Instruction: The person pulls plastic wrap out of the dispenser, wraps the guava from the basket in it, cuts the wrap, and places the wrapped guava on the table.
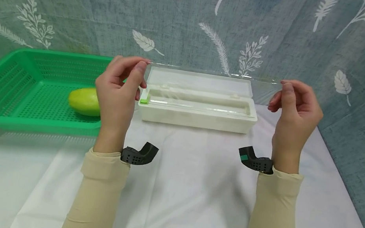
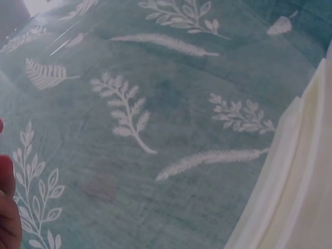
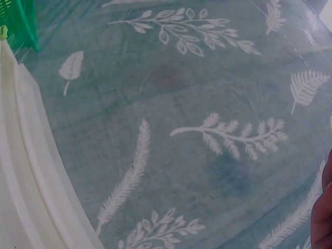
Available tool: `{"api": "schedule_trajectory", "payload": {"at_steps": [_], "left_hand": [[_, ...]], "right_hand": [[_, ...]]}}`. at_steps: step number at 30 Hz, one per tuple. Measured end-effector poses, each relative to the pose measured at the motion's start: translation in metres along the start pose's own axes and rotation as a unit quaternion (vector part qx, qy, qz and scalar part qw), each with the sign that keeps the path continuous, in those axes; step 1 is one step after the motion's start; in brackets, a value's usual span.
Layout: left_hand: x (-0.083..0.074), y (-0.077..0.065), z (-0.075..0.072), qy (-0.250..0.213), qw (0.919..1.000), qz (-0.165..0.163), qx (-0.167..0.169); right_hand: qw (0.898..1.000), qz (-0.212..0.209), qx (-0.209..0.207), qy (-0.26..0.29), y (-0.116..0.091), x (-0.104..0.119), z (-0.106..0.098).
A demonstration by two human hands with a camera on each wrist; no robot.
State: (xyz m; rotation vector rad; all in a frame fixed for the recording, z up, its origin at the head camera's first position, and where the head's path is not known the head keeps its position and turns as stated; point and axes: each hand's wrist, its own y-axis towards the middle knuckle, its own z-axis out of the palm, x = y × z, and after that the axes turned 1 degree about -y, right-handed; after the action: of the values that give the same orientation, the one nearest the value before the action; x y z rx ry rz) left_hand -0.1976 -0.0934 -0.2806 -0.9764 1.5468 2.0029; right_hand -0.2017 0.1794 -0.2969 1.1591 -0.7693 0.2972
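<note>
A clear sheet of cling film (image 1: 210, 72) is stretched between both hands, its upper edge nearly level. My left hand (image 1: 119, 84) pinches one corner between thumb and fingers; my right hand (image 1: 295, 110) pinches the opposite corner. Behind and below the film sits a white cling film dispenser box (image 1: 195, 121) with its lid (image 1: 200, 81) raised and a green slider (image 1: 144, 101) at its left end. Each wrist view catches only a bit of the hand at its edge: left fingers (image 2: 8, 202) and right fingers (image 3: 322, 212), with the box's pale side (image 2: 290, 171) nearby.
To the left stands a green plastic basket (image 1: 58, 125) holding a yellow-green fruit (image 1: 85, 101), partly hidden by my left hand. White cloth (image 1: 187, 194) covers the table. A grey-green curtain (image 1: 182, 22) with white leaf prints hangs behind and at the right.
</note>
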Motion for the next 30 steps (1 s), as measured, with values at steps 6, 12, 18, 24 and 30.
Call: {"api": "schedule_trajectory", "payload": {"at_steps": [6,12,18,24,30], "left_hand": [[-0.011,-0.002,-0.001,0.044,0.9983,0.032,-0.020],[-0.022,-0.004,-0.004,0.073,0.9951,0.066,0.003],[-0.023,-0.011,-0.014,0.119,0.9860,0.114,0.026],[-0.014,-0.014,-0.030,0.170,0.9720,0.155,0.048],[-0.010,-0.018,-0.047,0.254,0.9383,0.219,0.083]], "right_hand": [[1.000,-0.006,-0.012,0.012,-0.002,0.008,-0.001],[0.999,-0.022,-0.036,0.029,0.000,0.015,-0.002],[0.999,0.008,-0.023,0.026,-0.005,0.017,-0.008],[0.999,0.012,0.027,0.026,-0.008,0.023,-0.019],[0.996,0.020,0.090,0.007,-0.017,0.029,-0.035]]}}
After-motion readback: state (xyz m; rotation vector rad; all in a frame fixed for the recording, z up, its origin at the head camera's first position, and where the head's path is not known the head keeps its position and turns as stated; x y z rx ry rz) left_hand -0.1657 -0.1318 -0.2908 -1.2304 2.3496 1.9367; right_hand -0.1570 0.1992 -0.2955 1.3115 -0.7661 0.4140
